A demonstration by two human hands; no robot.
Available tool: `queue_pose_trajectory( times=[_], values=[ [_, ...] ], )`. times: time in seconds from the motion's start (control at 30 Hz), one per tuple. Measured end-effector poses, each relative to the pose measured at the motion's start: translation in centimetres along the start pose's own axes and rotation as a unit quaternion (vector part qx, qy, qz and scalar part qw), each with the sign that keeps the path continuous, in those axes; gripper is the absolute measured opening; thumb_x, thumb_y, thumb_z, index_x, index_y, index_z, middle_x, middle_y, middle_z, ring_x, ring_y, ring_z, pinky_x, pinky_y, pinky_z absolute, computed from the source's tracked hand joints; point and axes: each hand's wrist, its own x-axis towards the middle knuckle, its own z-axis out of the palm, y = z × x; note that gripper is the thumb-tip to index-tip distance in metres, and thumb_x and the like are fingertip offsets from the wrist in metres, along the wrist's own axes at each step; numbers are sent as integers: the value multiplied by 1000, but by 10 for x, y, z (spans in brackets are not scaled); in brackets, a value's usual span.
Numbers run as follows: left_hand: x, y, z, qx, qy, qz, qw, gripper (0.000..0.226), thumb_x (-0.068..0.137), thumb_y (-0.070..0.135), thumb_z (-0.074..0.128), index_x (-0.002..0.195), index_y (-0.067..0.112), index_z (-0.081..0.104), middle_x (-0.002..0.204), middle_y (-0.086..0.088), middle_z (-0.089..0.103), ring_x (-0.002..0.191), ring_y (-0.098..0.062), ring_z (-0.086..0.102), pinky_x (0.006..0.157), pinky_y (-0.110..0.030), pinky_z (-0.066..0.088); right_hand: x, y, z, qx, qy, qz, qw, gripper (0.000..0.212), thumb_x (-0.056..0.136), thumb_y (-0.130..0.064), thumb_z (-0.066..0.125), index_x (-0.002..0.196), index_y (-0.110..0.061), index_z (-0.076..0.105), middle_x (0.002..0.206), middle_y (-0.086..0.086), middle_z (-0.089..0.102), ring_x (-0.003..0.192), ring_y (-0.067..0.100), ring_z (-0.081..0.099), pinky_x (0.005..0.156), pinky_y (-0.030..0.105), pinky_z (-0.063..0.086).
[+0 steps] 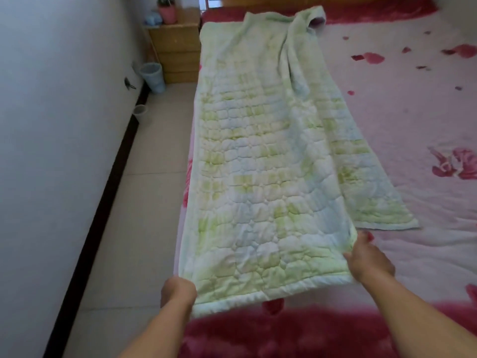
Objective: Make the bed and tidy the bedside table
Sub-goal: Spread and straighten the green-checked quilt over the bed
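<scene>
Here, my left grip [178, 293] at seven o'clock was curled round the near left corner of the green quilt [258, 164], and my right grip [369, 262] at five o'clock pinched its near right corner. The quilt lay lengthwise along the bed's [400, 112] left edge, running toward twelve o'clock. The bedside table [175, 47] stood at eleven o'clock, a pink pot [167, 11] on its tabletop and a blue bin [153, 76] just beside it.
</scene>
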Motion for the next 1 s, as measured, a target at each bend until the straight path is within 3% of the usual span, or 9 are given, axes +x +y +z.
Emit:
queue_pose_trajectory(
  times=[0.13,0.3,0.47,0.6,0.67,0.73,0.83,0.93,1.0],
  values=[
    [17,-30,8,58,-23,-12,998,39,90,3,49,127,-3,55,131,-21,56,117,-37,56,93,-36,46,0,2,18,-94,-29,-53,994,59,102,-22,23,150,-39,-6,129,12,56,109,26,59,78,31,41],
    [16,-29,27,133,-61,26,989,37,95,4,43,130,-4,50,136,-20,52,123,-33,53,94,-32,45,-3,-10,38,-152,-63,-90,982,40,103,-20,22,136,-21,45,132,11,55,118,28,54,91,34,45],
    [10,-27,55,184,-10,88,979,38,91,1,38,126,8,50,130,-13,53,117,-31,54,92,-36,45,-6,-22,65,-165,-80,-78,980,37,96,-10,36,131,-18,46,132,13,42,118,29,50,91,38,46],
    [1,-23,68,273,77,262,922,60,90,4,42,144,21,27,146,-4,28,129,-24,33,101,-33,35,-12,-28,84,-206,-18,-173,963,50,94,-5,37,141,-20,34,159,11,-1,146,33,6,116,42,14],
    [-2,-22,78,290,32,373,881,50,87,8,48,134,25,41,140,-2,33,124,-24,35,96,-31,36,-12,-30,103,-169,-40,-254,952,61,90,-1,42,145,-24,28,161,7,-9,148,28,-5,119,39,4],
    [-6,-20,87,326,-40,445,833,39,86,17,56,123,23,49,129,0,37,119,-23,38,90,-33,38,-13,-35,124,-150,-93,-303,937,67,90,-2,45,148,-28,26,161,1,-6,149,22,-1,120,35,6],
    [0,-25,105,381,-119,458,794,58,81,34,69,130,21,42,135,-2,32,124,-24,35,93,-38,39,-17,-45,160,-175,-118,-327,921,65,89,-6,54,147,-28,34,161,4,4,148,28,13,116,42,20],
    [9,-33,116,418,-123,466,770,78,75,43,73,138,25,31,146,-3,21,133,-26,25,99,-42,34,-15,-50,191,-186,-54,-343,919,72,30,-14,94,100,-19,74,124,17,63,101,38,67,73,43,57],
    [16,-33,122,423,-110,488,755,77,77,42,71,140,28,27,148,-2,18,136,-26,21,101,-45,31,-12,-56,206,-174,-23,-358,917,63,26,-11,92,85,-15,70,99,10,68,82,30,68,58,33,56]
  ],
)
